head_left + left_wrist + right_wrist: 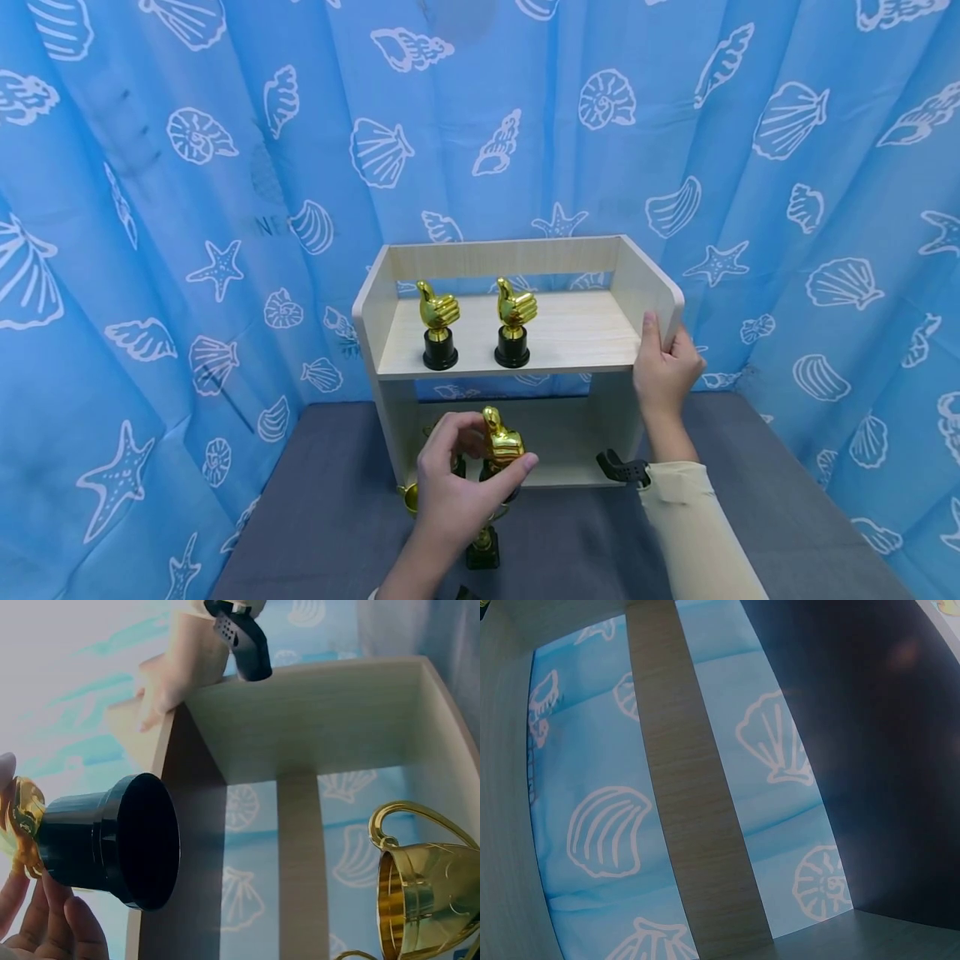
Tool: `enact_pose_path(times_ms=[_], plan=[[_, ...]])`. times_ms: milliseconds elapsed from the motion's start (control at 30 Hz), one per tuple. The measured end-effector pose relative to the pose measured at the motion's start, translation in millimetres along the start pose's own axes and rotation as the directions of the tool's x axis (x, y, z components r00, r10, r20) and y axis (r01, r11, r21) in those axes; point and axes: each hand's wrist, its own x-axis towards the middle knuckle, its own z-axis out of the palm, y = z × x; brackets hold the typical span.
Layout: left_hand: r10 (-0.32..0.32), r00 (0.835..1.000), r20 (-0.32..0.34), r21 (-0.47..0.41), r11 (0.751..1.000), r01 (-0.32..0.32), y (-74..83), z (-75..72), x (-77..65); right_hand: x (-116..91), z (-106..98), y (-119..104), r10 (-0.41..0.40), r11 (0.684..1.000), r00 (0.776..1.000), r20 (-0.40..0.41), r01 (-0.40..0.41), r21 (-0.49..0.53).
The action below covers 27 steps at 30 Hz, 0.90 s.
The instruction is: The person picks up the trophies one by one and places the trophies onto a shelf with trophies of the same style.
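Note:
My left hand [459, 492] holds a gold thumbs-up trophy [507, 446] between thumb and fingers, before the shelf's lower opening. In the left wrist view the black base [82, 836] of that trophy faces the camera. My right hand [667, 371] grips the front edge of the right side panel of a pale wooden two-tier shelf [577, 333]. Two more thumbs-up trophies, a left one [439, 321] and a middle one [514, 321], stand upright on the upper tier. The right wrist view shows only the shelf's inside, not the hand.
Behind and below my left hand, partly hidden, are a gold trophy cup [431, 900] and a black trophy base [482, 552]. The shelf stands on a dark grey tabletop [322, 500]. A blue shell-print curtain [480, 92] hangs behind. A black strap [622, 468] is at my right wrist.

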Motion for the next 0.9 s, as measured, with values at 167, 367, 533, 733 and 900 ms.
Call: enact_pose_path(times_ms=[167, 367, 533, 733, 900], plan=[[0.028, 0.999, -0.016, -0.015, 0.999, -0.028, 5.1, -0.1, 2.3, -0.7, -0.3, -2.2, 0.01, 1.0, 1.0, 0.013, -0.01, 0.005], [0.014, 1.0, -0.011, -0.028, 0.999, -0.014, 4.8, 1.6, 4.9, -0.5, -0.5, -1.8, 0.014, 1.0, 1.0, 0.012, -0.014, 0.002], [0.009, 1.0, -0.006, -0.039, 0.999, -0.01, 5.8, 3.0, 7.0, -0.9, -1.3, -2.0, 0.011, 1.0, 1.0, 0.015, -0.011, -0.009], [0.013, 1.0, -0.007, -0.038, 0.999, -0.013, 11.0, 5.0, 9.5, -1.1, -1.5, -2.0, 0.019, 1.0, 1.0, 0.01, -0.019, -0.009], [-0.008, 1.0, -0.011, -0.037, 0.999, 0.007, 13.0, 7.4, 12.3, -0.6, -1.3, -1.2, 0.02, 1.0, 1.0, 0.014, -0.02, -0.005]])
